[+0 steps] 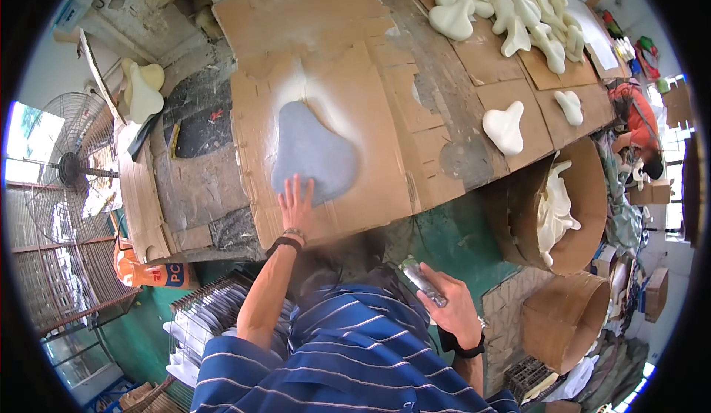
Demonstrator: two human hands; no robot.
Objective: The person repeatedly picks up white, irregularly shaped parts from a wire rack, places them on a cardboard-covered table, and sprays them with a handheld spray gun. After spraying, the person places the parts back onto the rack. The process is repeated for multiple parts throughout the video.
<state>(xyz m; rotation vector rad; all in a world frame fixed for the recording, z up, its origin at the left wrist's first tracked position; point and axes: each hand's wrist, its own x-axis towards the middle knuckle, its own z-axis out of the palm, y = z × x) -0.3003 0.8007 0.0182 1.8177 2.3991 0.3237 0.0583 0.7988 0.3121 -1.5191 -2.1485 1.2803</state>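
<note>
A grey pad [311, 150], shaped like a bicycle saddle, lies flat on the cardboard-covered bench in front of me, narrow end pointing away. A pale, powdery patch surrounds its upper part. My left hand [298, 209] is open, fingers stretched, with the fingertips on the pad's lower edge. Below the bench's front edge and close to my body, my right hand [455, 306] is closed around a grey cylindrical tool [424, 281] with a greenish end. Its exact kind cannot be made out.
Cream saddle-shaped foam pieces [511, 13] are heaped at the back right; two lie nearer, one larger [503, 128]. Cardboard drums [585, 206] stand right of the bench. A fan [70, 165] is at left, above an orange sack [141, 269]. Another person [638, 121] bends at far right.
</note>
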